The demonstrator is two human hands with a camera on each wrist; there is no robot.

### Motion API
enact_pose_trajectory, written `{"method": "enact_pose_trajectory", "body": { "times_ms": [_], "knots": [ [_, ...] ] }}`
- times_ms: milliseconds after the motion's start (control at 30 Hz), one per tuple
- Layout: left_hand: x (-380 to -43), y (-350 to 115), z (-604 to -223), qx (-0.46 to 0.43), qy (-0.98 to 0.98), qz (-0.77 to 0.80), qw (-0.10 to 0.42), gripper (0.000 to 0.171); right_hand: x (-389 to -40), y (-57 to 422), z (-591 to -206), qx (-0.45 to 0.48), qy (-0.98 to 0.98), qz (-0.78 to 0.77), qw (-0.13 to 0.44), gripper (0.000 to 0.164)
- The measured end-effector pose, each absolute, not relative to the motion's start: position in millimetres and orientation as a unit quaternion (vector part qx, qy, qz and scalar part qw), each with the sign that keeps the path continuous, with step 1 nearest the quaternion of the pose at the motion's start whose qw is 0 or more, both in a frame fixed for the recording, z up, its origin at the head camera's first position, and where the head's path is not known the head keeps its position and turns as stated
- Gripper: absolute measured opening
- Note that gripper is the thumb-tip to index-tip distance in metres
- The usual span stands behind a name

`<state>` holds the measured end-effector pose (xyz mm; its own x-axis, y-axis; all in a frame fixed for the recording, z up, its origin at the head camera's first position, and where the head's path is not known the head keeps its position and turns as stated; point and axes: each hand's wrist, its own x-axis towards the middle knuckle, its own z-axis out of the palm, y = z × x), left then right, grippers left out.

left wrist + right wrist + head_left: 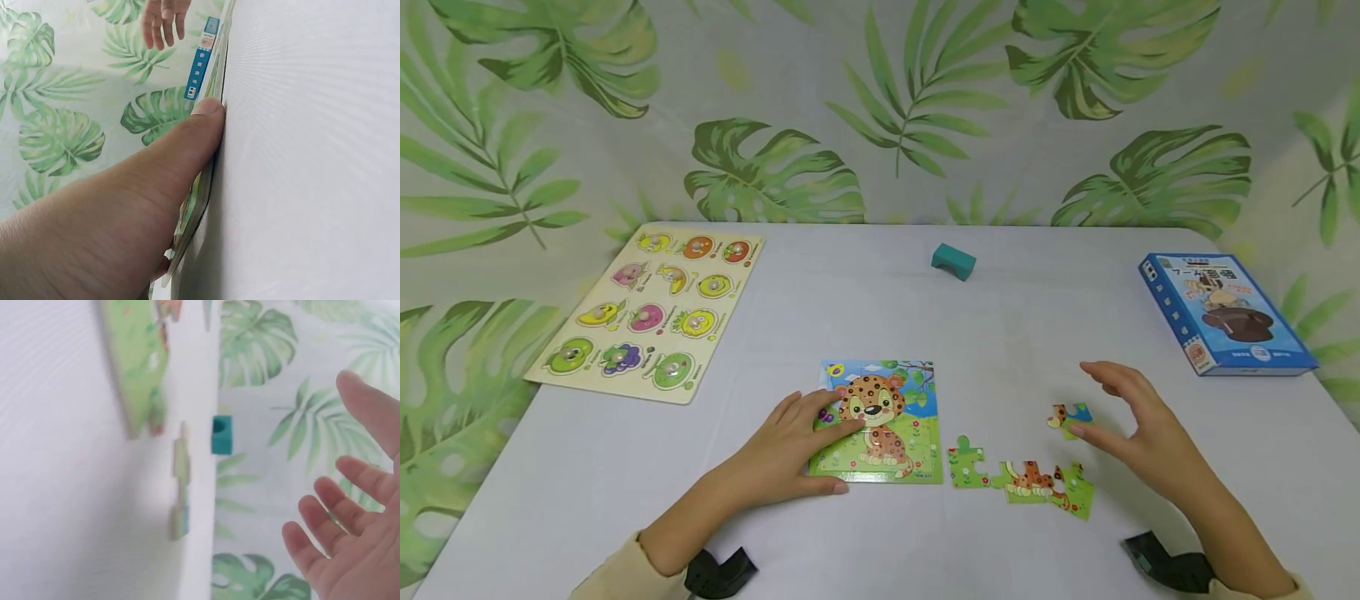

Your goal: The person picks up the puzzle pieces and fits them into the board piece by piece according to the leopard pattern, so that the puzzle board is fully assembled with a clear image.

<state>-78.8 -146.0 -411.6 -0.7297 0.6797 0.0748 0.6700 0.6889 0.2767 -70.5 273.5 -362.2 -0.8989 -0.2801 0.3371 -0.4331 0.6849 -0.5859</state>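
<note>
My left hand [782,454] rests on a square leopard puzzle [887,442], fingers lying across its left part. The left wrist view shows the thumb [200,122] along the edge of this thin board. My right hand [1150,442] is held in the air with thumb and fingers apart, and nothing is in its grasp. Just left of its thumb lies a small puzzle piece [1060,415], partly overlapped by the thumb in the head view. Nearer to me are a green puzzle piece [967,467] and a row of joined leopard pieces [1030,483].
A fruit peg board [640,325] lies at the left of the white table [850,292]. At the back stands a teal arched block [953,261]. A blue box [1228,312] is at the right edge. Leaf-patterned cloth [917,108] hangs behind.
</note>
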Motion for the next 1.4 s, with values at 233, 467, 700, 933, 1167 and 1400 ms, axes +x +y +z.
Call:
{"method": "enact_pose_trajectory", "body": {
  "times_ms": [233,467,700,933,1167,1400],
  "knots": [
    [-78.5,-145.3,-411.4,0.366,0.920,0.143,0.022,0.072,-75.3,284.7,-379.4,0.186,-0.907,0.372,0.071,0.072],
    [-78.3,-145.2,-411.1,0.368,0.918,0.145,0.020,0.072,-79.0,296.5,-393.9,0.164,-0.914,0.370,0.021,0.069],
    [-78.2,-145.3,-410.7,0.368,0.919,0.142,0.019,0.072,-81.9,302.3,-402.2,0.159,-0.923,0.351,-0.014,0.067],
    [-78.1,-145.6,-410.7,0.365,0.920,0.141,0.022,0.073,-82.6,301.8,-402.7,0.163,-0.929,0.330,-0.038,0.060],
    [-78.8,-146.1,-412.6,0.365,0.920,0.140,0.022,0.073,-83.3,298.7,-400.2,0.183,-0.936,0.299,-0.027,0.048],
    [-78.8,-146.2,-412.8,0.373,0.916,0.152,0.008,0.073,-84.2,293.1,-397.8,0.176,-0.944,0.279,-0.006,0.042]
  ]
}}
